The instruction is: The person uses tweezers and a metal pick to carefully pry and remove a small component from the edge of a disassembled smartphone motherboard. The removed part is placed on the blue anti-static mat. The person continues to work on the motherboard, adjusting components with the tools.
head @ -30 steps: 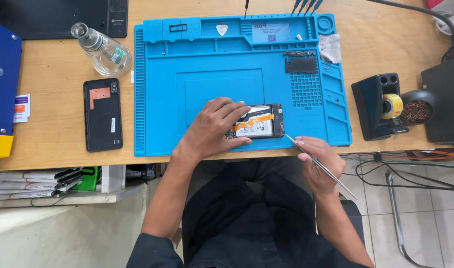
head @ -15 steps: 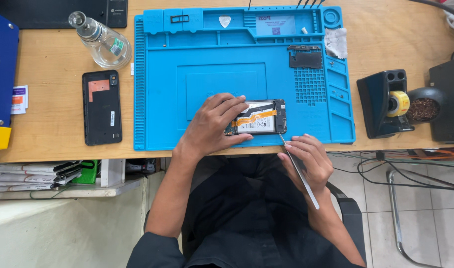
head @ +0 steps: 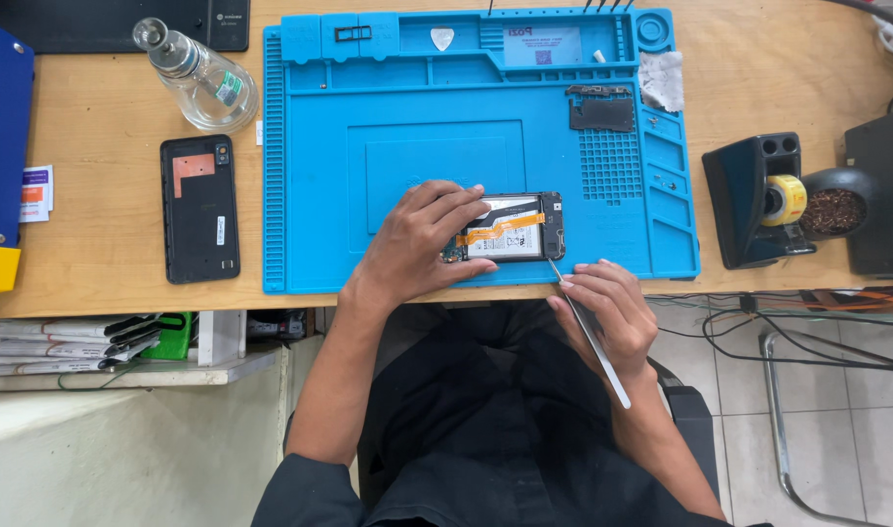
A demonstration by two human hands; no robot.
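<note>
Left hand [head: 422, 244] laid palm-down with fingers spread over the left end of an opened phone [head: 513, 227], pressing it flat against the blue repair mat [head: 310, 195]. Right hand [head: 607, 312] curled just off the front edge of the worktop [head: 105, 146], thumb and fingers pinching metal tweezers [head: 589, 332] whose tips angle up to the phone's lower right corner; touching or just short of it, cannot tell. Phone lying back-off near the mat's front edge, showing a pale battery crossed by an orange flex ribbon. Farther up the mat on the right, a small dark phone part [head: 601, 109] over a gridded patch, with a crumpled white wipe [head: 663, 80] beside it, and a pale pick [head: 442, 37] in a top tray. Left of the mat, a black back cover [head: 199, 209] lying inside-up, well apart from the phone. Above that, a clear glass bottle [head: 200, 76] tipped on its side. At the far left edge, a blue case [head: 0, 127] with a yellow corner. Right of the mat, a black stand holding a roll of yellow tape [head: 785, 199] beside a holder of brownish wire wool [head: 833, 211]. Below the worktop, a dark lap and grey floor tiles.
</note>
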